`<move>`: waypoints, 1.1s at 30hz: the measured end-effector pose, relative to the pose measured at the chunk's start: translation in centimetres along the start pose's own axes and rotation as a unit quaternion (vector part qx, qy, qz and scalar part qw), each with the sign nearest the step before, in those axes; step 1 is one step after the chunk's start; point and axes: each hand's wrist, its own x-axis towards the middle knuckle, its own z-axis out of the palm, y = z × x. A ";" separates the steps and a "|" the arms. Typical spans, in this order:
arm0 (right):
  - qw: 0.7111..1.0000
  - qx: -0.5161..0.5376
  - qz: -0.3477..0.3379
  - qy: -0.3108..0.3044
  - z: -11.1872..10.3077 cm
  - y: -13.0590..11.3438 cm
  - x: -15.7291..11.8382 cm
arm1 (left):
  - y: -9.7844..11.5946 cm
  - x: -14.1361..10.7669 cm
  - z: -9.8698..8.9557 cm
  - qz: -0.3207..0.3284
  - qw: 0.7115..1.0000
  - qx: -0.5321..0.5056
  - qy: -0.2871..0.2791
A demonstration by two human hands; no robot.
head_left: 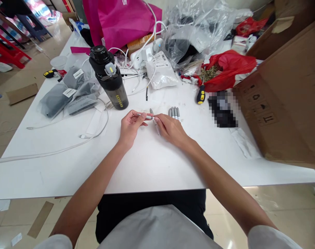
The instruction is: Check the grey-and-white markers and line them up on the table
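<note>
A slim grey-and-white pen (147,117) lies across the fingers of my left hand (131,126), pinched between thumb and fingertips. My right hand (171,129) meets the pen's right end, its thumb and forefinger pressed together there; whether a small part is between them I cannot make out. Under the right fingertips a second pen (151,111) lies on the table, partly covered by the hand. Just beyond the right knuckles, several similar pens (174,113) rest side by side in a row, their lower ends hidden.
On the white table (152,166), a dark water bottle (112,83) stands left of the hands, near white cables (95,136) and bagged items (56,100). A screwdriver (200,94), red plastic bag (228,69) and cardboard box (284,97) are to the right. A magenta bag (121,24) stands behind.
</note>
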 end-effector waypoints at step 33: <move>0.998 -0.053 -0.010 0.026 -0.4 0.7 0.1 | 0.0 0.6 -0.4 0.016 0.998 -0.031 0.061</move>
